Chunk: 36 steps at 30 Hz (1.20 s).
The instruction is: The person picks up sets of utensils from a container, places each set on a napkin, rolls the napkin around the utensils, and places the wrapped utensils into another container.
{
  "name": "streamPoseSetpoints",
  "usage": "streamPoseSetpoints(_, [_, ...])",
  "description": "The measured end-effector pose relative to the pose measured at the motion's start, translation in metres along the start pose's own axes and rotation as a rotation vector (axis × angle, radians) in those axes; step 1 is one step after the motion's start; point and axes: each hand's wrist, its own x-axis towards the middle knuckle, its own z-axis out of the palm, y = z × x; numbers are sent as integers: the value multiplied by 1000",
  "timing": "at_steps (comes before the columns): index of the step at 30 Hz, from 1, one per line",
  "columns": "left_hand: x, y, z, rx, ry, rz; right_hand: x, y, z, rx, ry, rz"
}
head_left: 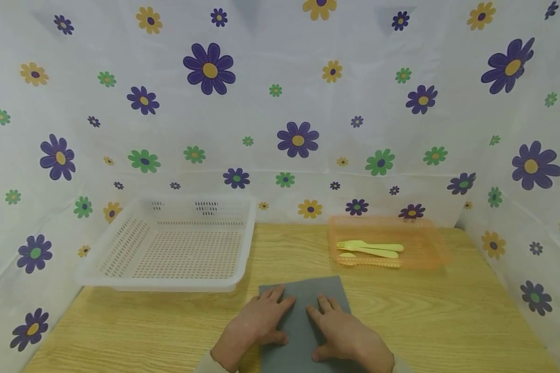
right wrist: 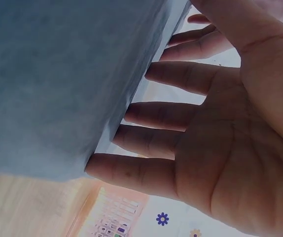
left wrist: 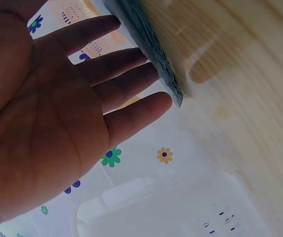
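A flat grey rectangular sheet (head_left: 301,336), perhaps a folded cloth or napkin, lies on the table in front of me. My left hand (head_left: 261,317) rests on its left side, fingers extended and spread. On its right side rests my right hand (head_left: 347,331), with the fingers likewise stretched out. In the left wrist view, fingertips of the left hand (left wrist: 57,103) touch the sheet's thick, layered-looking edge (left wrist: 154,49). The right wrist view has the right hand (right wrist: 220,138) with its fingertips against the blue-grey sheet (right wrist: 57,89). Neither hand grips anything.
A white perforated basket (head_left: 182,282) stands at the back left. At the back right is an orange basket (head_left: 424,248) holding yellow plastic cutlery (head_left: 373,248), including forks and a spoon. Flower-printed white sheeting (head_left: 261,109) walls the wooden table (head_left: 448,321) behind and at both sides.
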Motion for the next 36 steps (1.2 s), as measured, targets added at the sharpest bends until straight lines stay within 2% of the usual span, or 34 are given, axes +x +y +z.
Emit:
streamPoseSetpoints(14, [2, 0, 1, -14, -38, -27, -1, 1, 0, 2, 1, -7])
streamPoseSetpoints(36, [2, 2, 4, 39, -15, -29, -3, 3, -1, 42, 21, -24])
